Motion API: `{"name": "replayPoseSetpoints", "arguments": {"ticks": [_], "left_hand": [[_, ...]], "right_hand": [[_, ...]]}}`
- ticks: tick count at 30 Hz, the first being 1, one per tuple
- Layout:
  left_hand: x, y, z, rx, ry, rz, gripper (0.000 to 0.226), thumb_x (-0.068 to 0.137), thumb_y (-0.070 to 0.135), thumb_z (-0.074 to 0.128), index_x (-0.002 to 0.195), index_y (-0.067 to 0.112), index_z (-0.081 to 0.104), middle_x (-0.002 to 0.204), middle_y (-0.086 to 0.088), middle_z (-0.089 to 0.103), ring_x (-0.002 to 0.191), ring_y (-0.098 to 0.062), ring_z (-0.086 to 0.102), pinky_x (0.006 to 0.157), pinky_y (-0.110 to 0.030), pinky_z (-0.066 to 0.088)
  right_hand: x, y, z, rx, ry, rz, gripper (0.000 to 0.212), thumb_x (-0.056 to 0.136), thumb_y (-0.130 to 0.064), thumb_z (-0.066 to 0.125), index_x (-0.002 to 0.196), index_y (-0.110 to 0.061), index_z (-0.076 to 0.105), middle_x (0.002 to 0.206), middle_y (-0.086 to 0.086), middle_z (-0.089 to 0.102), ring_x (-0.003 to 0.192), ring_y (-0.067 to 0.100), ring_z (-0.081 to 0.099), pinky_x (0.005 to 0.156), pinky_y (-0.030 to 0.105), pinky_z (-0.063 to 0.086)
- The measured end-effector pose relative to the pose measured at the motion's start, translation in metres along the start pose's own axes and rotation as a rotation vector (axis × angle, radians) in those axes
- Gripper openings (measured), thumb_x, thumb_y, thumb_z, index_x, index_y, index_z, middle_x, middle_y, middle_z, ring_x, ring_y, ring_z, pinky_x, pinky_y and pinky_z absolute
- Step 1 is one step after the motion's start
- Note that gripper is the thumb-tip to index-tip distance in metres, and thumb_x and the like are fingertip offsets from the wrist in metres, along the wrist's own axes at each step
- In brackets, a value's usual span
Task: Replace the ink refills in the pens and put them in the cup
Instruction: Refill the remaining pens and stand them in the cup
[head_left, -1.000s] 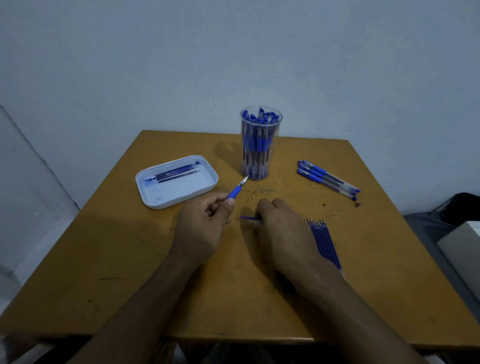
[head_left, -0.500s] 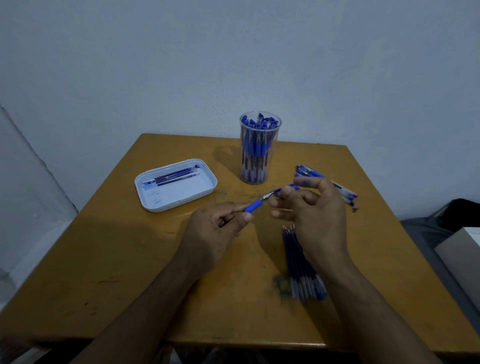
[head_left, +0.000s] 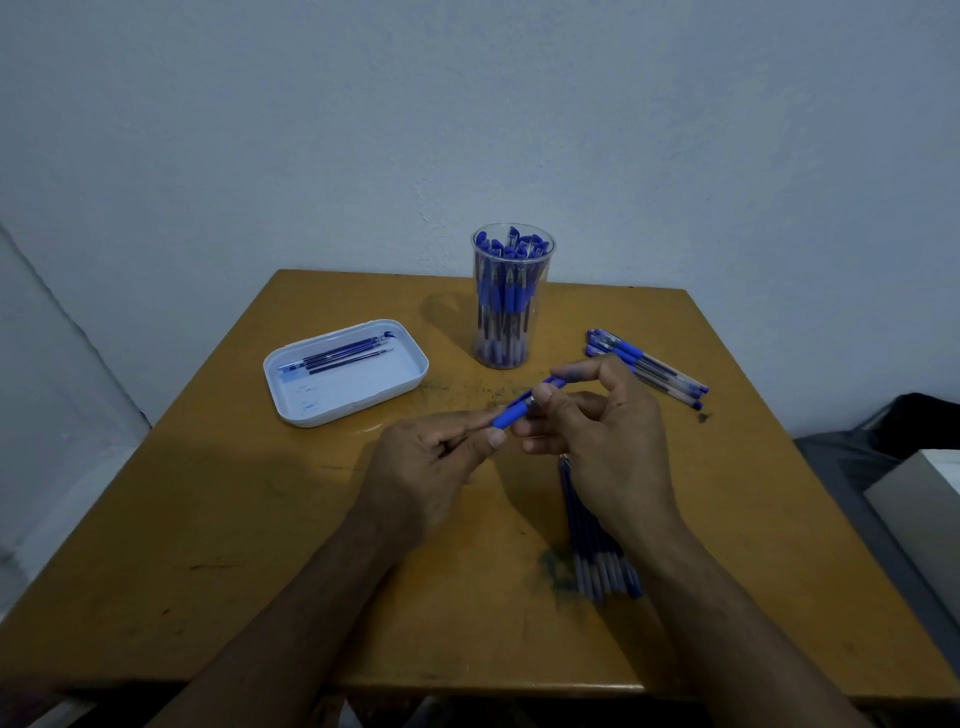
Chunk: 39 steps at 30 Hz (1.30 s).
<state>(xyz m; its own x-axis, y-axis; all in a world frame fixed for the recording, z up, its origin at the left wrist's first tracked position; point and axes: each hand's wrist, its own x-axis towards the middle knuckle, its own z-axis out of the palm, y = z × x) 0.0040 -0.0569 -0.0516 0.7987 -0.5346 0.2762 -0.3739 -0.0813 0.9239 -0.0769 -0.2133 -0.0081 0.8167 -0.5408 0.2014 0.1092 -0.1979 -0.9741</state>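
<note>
left hand (head_left: 436, 457): i pinch the pen (head_left: 511, 413) steady at its grip.
right hand (head_left: 597, 415): fingertips pinch its tip end (likely fitting it).
cup (head_left: 511, 299): near, for drop-off.

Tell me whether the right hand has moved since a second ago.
Yes. The right hand has lifted off the table beside the loose refills and gone toward the cup, meeting the pen in the left hand.
</note>
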Motion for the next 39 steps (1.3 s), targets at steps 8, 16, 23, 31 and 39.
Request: {"name": "replayPoseSetpoints", "arguments": {"ticks": [8, 16, 23, 31, 39], "left_hand": [[0.001, -0.005, -0.001, -0.001, 0.021, -0.002, 0.032, 0.087, 0.037, 0.069, 0.118, 0.027, 0.074, 0.081, -0.005, 0.074, 0.070, -0.018, 0.061, 0.062, -0.031, 0.051], [0.000, -0.006, -0.002, 0.027, 0.025, 0.028, 0.028, 0.088, 0.032, 0.068, 0.114, 0.025, 0.075, 0.086, 0.017, 0.075, 0.074, -0.003, 0.066, 0.062, -0.014, 0.049], [0.003, -0.008, 0.004, 0.045, 0.066, 0.014, 0.028, 0.091, 0.037, 0.067, 0.119, 0.035, 0.072, 0.081, -0.002, 0.073, 0.073, -0.024, 0.066, 0.069, -0.049, 0.057], [0.014, -0.016, -0.001, 0.497, -0.001, 0.111, 0.050, 0.098, 0.049, 0.049, 0.145, 0.031, 0.053, 0.128, 0.012, 0.061, 0.115, 0.000, 0.057, 0.097, -0.032, 0.053], [0.050, -0.020, 0.016, 0.833, -0.176, 0.116, 0.052, 0.103, 0.047, 0.044, 0.151, 0.024, 0.043, 0.151, 0.006, 0.042, 0.139, -0.014, 0.036, 0.120, -0.033, 0.028]], "right_hand": [[-0.002, 0.006, 0.007, 0.002, -0.016, 0.008, 0.012, 0.098, -0.016, 0.064, 0.106, -0.015, 0.055, 0.080, 0.008, 0.077, 0.070, 0.022, 0.076, 0.062, 0.043, 0.063], [-0.004, 0.006, 0.011, 0.025, -0.046, 0.031, 0.018, 0.096, -0.007, 0.066, 0.108, -0.014, 0.055, 0.081, 0.008, 0.076, 0.072, 0.020, 0.076, 0.063, 0.038, 0.064], [-0.001, 0.006, 0.017, 0.048, 0.022, 0.024, 0.034, 0.092, -0.007, 0.072, 0.117, -0.020, 0.054, 0.081, 0.008, 0.073, 0.076, 0.018, 0.076, 0.060, 0.039, 0.064], [0.031, -0.032, -0.006, -0.120, 0.136, -0.164, 0.033, 0.095, -0.009, 0.069, 0.119, -0.027, 0.056, 0.080, 0.002, 0.067, 0.078, 0.017, 0.073, 0.054, 0.037, 0.062], [0.089, -0.106, -0.018, -0.225, 0.189, -0.338, 0.036, 0.097, -0.006, 0.065, 0.124, -0.026, 0.053, 0.081, 0.000, 0.071, 0.071, 0.015, 0.072, 0.056, 0.033, 0.062]]}}
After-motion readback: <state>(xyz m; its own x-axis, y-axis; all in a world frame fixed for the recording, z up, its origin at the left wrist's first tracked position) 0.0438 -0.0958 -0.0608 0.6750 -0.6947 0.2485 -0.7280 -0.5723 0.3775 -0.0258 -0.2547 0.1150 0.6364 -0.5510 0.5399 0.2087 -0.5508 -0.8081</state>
